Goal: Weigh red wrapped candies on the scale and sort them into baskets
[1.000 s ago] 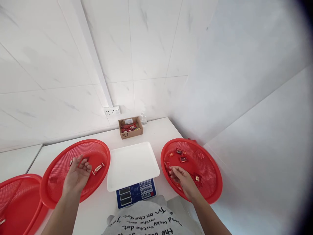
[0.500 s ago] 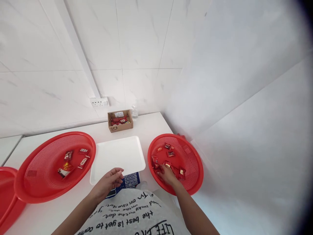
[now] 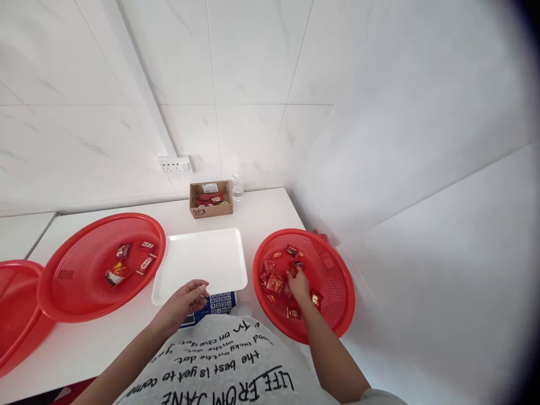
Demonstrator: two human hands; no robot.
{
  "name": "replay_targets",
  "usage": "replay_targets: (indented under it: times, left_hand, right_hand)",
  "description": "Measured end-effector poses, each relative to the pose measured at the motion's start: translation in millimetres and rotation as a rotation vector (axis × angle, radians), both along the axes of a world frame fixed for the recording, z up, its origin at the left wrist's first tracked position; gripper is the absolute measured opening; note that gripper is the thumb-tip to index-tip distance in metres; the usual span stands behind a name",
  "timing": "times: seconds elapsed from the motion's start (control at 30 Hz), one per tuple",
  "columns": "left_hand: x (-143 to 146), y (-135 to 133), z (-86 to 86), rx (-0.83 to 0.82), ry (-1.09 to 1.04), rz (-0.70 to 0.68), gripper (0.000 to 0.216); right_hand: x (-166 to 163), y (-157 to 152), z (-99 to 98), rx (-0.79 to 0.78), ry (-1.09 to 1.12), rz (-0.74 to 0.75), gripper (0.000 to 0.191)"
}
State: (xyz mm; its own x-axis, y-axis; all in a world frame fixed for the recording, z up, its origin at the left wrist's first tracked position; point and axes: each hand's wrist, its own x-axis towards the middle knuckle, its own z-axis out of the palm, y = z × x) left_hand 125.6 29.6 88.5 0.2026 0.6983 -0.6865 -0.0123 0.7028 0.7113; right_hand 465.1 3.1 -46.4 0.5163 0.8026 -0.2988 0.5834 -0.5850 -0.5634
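Observation:
My right hand point(image 3: 300, 286) is inside the right red basket point(image 3: 346, 281), fingers pinched together at a small red wrapped packet point(image 3: 298, 264) that they partly hide. Several other red snack packets point(image 3: 275, 283) lie around it on the basket floor. My left hand point(image 3: 185, 304) hovers palm inward at the near edge of the white weighing-scale tray point(image 3: 202, 256), fingers loosely curled, with nothing visible in them. Below that tray, the scale's blue keypad point(image 3: 221, 304) is partly covered by my hand and shirt.
A left red basket point(image 3: 80, 270) holds several packets, with another red basket point(image 3: 17, 315) overlapping at the far left. Behind the tray stands a cardboard box point(image 3: 211, 209) of red packets beside a clear plastic item point(image 3: 237, 188). A wall socket point(image 3: 175, 164) is above.
My right hand has moved up and right within the basket, uncovering red packets at its left. The left hand stays by the tray. The whole view has shifted slightly.

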Motion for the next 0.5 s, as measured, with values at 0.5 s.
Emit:
replay_targets:
  times: [0.5]
  left_hand:
    - [29,-4,-12.6,-0.025,-0.015,0.02,0.033]
  right_hand:
    - [-48,14,1.6,-0.192,-0.088,0.54,0.069]
